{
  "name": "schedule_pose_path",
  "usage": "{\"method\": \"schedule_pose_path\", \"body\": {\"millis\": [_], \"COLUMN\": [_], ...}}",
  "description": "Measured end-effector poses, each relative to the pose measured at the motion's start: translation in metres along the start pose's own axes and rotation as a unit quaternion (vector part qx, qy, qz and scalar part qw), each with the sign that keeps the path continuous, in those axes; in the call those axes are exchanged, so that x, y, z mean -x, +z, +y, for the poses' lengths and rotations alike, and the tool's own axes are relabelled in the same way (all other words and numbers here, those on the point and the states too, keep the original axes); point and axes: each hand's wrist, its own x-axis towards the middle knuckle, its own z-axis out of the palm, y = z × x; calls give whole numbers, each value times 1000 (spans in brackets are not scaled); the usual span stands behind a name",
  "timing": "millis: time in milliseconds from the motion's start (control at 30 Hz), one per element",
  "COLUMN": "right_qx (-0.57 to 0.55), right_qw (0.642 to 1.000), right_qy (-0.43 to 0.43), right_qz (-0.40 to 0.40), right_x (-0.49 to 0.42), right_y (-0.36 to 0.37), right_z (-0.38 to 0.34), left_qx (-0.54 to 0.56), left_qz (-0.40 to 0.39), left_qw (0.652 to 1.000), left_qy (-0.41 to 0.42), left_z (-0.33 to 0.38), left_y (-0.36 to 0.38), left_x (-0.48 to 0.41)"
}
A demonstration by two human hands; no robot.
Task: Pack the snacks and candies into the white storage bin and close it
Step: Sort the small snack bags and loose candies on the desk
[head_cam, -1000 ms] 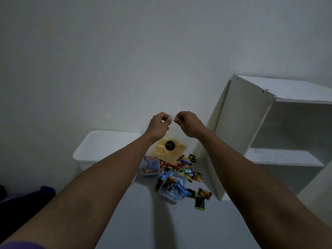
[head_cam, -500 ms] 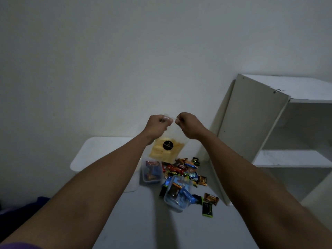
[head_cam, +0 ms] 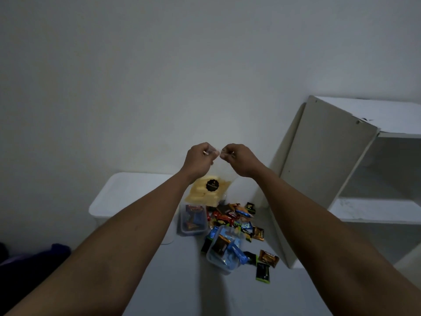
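The white storage bin (head_cam: pixel 127 192) sits centre left, its contents hidden from us. Mid-frame our left hand (head_cam: pixel 198 160) and right hand (head_cam: pixel 239 159) each pinch the top edge of a clear bag of yellow snacks (head_cam: pixel 207 191), hanging beside the bin. Two clear tubs (head_cam: pixel 192 222) and loose wrapped candies (head_cam: pixel 230 215) at lower centre lie unpacked, so we judge most work remains.

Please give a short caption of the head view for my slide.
Left hand and right hand pinch the top of a snack bag above candies beside the white bin.

a home room: bare wall (head_cam: pixel 159 76), white shelf unit (head_cam: pixel 364 179).
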Motion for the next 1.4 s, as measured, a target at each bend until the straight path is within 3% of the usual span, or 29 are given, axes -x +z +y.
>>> {"method": "schedule_pose_path", "body": {"millis": [267,400,533,667,733,1033,1133,1267,1400], "right_qx": [-50,-154,-306,-459,-497,-543,-539,-557,-606], "right_qw": [997,981,928,822,787,750,748,765,765], "right_qy": [34,90,157,247,266,274,277,242,212], "right_qz": [40,77,143,229,252,260,271,214,48], "right_x": [12,25,31,26,23,23,20,25,34], "right_y": [-21,-24,-16,2,11,25,27,34,21], "right_z": [11,11,0,-16,-21,-28,-31,-39,-27], "left_qx": [17,63,135,229,247,280,302,277,188], "left_qz": [25,18,38,65,65,61,110,185,36], "left_qw": [999,998,990,968,962,954,941,935,978], "left_qy": [13,4,-26,-78,-98,-86,-103,-123,-84], "left_z": [6,7,7,10,11,15,11,3,-10], "left_y": [-12,-17,-17,-7,-3,-21,-18,-19,-37], "left_x": [-3,0,5,12,16,17,15,12,15]}}
